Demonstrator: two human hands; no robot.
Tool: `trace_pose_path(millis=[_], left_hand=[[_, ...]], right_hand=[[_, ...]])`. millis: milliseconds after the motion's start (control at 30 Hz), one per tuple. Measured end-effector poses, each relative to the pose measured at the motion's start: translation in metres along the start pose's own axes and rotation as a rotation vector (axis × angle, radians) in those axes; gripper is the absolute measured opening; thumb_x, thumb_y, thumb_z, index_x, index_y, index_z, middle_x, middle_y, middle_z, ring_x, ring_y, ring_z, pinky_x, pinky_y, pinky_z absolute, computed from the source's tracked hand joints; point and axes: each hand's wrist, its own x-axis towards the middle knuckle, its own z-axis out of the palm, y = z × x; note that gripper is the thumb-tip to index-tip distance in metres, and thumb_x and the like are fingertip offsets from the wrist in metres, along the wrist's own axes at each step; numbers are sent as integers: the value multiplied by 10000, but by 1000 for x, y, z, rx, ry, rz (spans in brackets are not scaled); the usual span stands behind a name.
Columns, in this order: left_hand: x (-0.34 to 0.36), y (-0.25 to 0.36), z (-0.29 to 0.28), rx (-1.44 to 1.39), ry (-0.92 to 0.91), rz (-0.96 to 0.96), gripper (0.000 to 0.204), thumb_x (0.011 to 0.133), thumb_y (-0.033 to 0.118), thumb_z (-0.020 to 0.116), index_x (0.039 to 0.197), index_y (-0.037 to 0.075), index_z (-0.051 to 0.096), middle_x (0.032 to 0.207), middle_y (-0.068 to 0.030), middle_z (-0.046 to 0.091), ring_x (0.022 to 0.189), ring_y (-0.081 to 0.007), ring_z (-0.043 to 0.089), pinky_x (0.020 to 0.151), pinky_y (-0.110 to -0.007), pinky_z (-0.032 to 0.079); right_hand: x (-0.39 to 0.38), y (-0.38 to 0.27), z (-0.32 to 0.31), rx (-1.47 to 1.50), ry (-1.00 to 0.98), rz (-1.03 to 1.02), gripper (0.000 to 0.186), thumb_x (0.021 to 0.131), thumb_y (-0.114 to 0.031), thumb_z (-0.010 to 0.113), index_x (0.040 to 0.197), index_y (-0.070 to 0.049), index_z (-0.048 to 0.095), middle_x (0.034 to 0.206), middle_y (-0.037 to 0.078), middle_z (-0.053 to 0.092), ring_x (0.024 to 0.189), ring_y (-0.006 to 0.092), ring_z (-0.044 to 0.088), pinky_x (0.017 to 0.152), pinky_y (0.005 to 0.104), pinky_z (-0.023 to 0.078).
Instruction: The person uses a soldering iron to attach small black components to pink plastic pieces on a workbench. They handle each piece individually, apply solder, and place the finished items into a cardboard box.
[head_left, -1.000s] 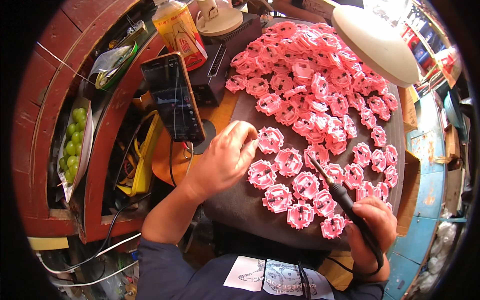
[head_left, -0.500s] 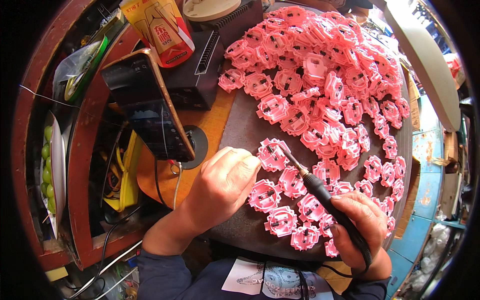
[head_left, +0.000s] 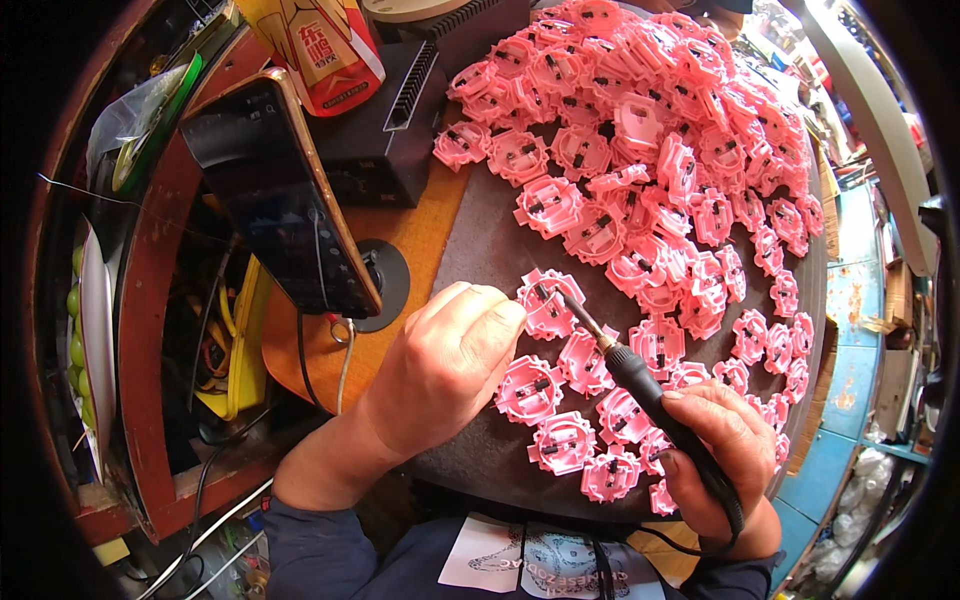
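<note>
My right hand [head_left: 718,450] grips a soldering iron [head_left: 640,378] by its black handle. Its metal tip points up and left, onto a pink plastic part [head_left: 546,318] that has small black pieces in it. Just left of that part is my left hand [head_left: 448,360], its fingers pinched together; whatever they hold is hidden behind them. Several more pink parts [head_left: 562,443] of the same kind lie below and around the iron, on the dark tabletop [head_left: 470,445].
A large heap of pink parts [head_left: 640,120] covers the back of the table. To the left, a phone [head_left: 290,200] stands on a round base, by a black box [head_left: 385,165] and a red and yellow package [head_left: 320,55]. A pale lamp arm [head_left: 880,130] curves along the right.
The view has shifted slightly, so the phone and package sit a little further left and up. Both hands and the iron keep nearly the same place at the pink part.
</note>
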Motion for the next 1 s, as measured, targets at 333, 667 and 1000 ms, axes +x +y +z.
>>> trace_pose_path(millis=[333,667,1000], left_hand=[[2,-1,1,-11,-26,-27,273,822,-102,765,1066,-29,667,971,-185,688,869,-387,694,784,-444,569],[0,0,3,-41,32,14,297,805,-109,778,1071,-25,675,964,-166,684,854,-362,692,760,-428,572],[-1,1,3,-59,-21,40,319,798,-109,787,1092,-24,697,987,-153,687,840,-335,689,744,-417,571]], right_hand=[[0,0,-1,-21,-14,-14,438,768,3,786,1189,87,695,1001,240,722,814,353,723,715,415,581],[-4,-1,-4,-29,48,-59,447,765,4,762,1197,91,685,943,241,715,755,335,710,678,416,570],[-9,1,-5,-5,49,-48,438,758,11,742,1186,91,691,906,228,710,715,323,699,642,407,569]])
